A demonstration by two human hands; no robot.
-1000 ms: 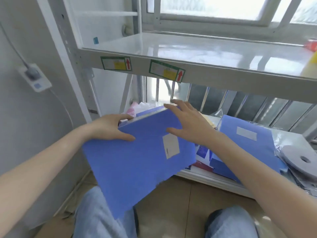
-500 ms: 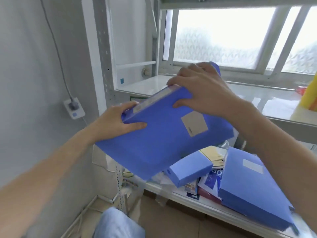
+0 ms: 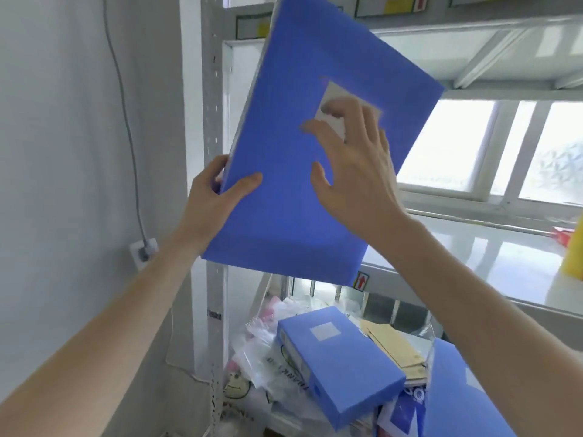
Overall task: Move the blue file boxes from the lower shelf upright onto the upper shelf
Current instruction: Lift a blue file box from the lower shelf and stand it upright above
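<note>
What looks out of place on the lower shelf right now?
The lower shelf is a jumble: one blue file box lies flat and skewed atop crumpled plastic bags, its corner overhanging the front. Tan envelopes lie loose beside it. The held box is tilted, gripped by the left hand, the right hand flat against it.

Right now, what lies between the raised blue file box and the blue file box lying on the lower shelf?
In the head view, only the grey front edge of the upper shelf crosses between the raised blue file box and the lying blue file box; otherwise open air.
</note>
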